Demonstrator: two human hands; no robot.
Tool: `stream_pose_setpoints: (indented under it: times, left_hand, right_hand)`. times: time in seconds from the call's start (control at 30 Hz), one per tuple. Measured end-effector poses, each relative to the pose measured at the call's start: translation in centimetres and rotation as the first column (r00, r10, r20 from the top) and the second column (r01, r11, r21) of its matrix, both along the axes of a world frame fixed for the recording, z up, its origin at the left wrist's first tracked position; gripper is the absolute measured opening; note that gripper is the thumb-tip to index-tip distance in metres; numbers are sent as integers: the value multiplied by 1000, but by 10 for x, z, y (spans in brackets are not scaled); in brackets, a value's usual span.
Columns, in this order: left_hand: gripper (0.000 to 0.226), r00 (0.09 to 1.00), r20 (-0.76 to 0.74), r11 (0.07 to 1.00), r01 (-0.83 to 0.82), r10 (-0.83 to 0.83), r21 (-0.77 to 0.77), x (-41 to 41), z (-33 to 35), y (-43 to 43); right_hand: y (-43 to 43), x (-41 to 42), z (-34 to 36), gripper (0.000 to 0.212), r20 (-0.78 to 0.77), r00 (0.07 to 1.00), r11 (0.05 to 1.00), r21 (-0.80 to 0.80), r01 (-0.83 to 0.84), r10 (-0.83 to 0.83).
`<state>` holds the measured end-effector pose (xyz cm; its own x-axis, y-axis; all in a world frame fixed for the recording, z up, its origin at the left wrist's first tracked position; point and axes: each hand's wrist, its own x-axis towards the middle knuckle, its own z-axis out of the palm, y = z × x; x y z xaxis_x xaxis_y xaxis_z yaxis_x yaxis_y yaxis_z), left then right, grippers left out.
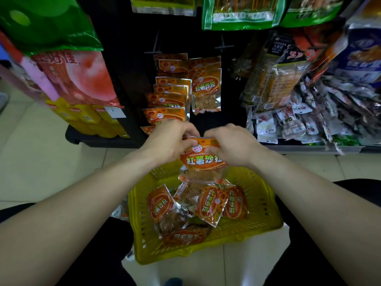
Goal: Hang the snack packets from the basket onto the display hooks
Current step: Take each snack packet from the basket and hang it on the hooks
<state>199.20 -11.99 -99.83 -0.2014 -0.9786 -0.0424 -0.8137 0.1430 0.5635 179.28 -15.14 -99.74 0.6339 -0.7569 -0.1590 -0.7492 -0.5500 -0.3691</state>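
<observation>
An orange snack packet [203, 162] hangs upright between both hands, just above the far rim of the yellow basket [266, 211]. My left hand [171, 141] pinches its top left corner, my right hand [228, 145] its top right corner. Several more orange packets [208, 203] lie loose in the basket on the floor between my knees. On the black display rack ahead, matching packets hang in two columns: a stepped row on the left hook [167, 100] and a front packet on the right hook [206, 89]. The hook tips are hidden behind the packets.
Large green and pink bags [68, 65] hang at the left over yellow packs [90, 118]. Mixed snack packets [309, 112] crowd the rack and shelf at the right. Green packets [241, 13] hang above. Pale floor tiles [31, 162] surround the basket.
</observation>
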Motion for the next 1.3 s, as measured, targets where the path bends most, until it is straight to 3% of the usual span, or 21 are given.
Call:
stream_pose_setpoints:
  times: [0.17,0.33,0.6,0.77,1.1,1.3]
  left_hand:
    - [15,995,-78,997,-70,69,-16,2,2,0]
    - [37,968,-152,980,-192,198,52,21,2,-7]
    - [35,954,-176,950,-195,241,245,3,-44,-32]
    - [45,945,-196,919,-182,262,351,-35,-104,-78]
    - [63,904,-182,900,-326,386,289,-74,-202,-190]
    - [73,913,-68,890,-374,403,261,-75,-229,-225]
  right_hand:
    - [-1,-5,5,18,-4,995,994,-59,97,-97]
    - [-20,-30,13,11,8,977,956,-205,211,-214]
    - [-113,-39,-2,17,12,954,870,-409,277,-298]
    - [-172,-15,-53,32,-34,952,885,-380,270,-305]
    - [-267,27,-134,25,6,973,937,-267,224,-231]
    - [-298,32,-142,28,18,939,890,-314,331,-343]
